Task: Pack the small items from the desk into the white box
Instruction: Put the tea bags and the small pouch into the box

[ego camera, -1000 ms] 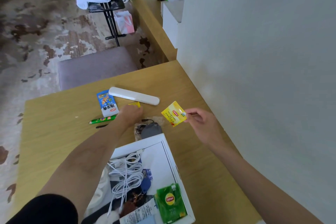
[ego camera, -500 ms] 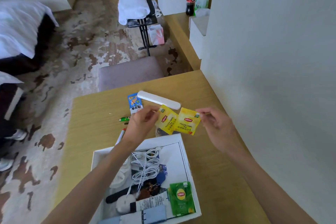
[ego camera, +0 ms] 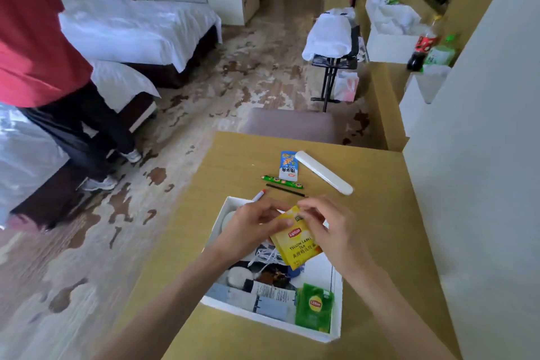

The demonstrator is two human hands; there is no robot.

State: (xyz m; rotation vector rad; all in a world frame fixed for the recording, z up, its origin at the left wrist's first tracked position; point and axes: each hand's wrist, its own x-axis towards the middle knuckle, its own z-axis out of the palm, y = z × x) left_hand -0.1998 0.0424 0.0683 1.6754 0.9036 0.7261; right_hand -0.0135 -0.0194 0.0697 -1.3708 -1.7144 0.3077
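Forearms come up from the bottom of the view and meet over the white box [ego camera: 336, 327], which sits on the table [ego camera: 380, 228] at its near side. Box already holds a green Lipton tea sachet [ego camera: 314, 308] in the near right corner, below and nearer than the fingers, plus a white cable [ego camera: 267, 256] and other small packets too jumbled to name.

Yellow Lipton tea sachet [ego camera: 298, 240] is held above the box interior, tilted, its upper edge between both hands. Left hand [ego camera: 254, 225] has its fingers closed on the upper left part; right hand [ego camera: 330, 228] has its fingers pinched on the top and right edge. Whether a second sachet lies behind the first, cannot tell.

Handling judgement: paper envelope, very light, thin, bends easily, not fragile. An edge or corner pinch is enough; a hard squeeze would only crease it. It should drop flat if released low over the box.

Beyond the fingers, on the bare table: a red-tipped pen [ego camera: 258, 195] just past the box's far rim, then a thin black stick [ego camera: 285, 190], a green wrapped stick [ego camera: 282, 181], a blue-and-white packet [ego camera: 287, 169] and a long white case [ego camera: 324, 176] farther out to the right. All still to be packed.
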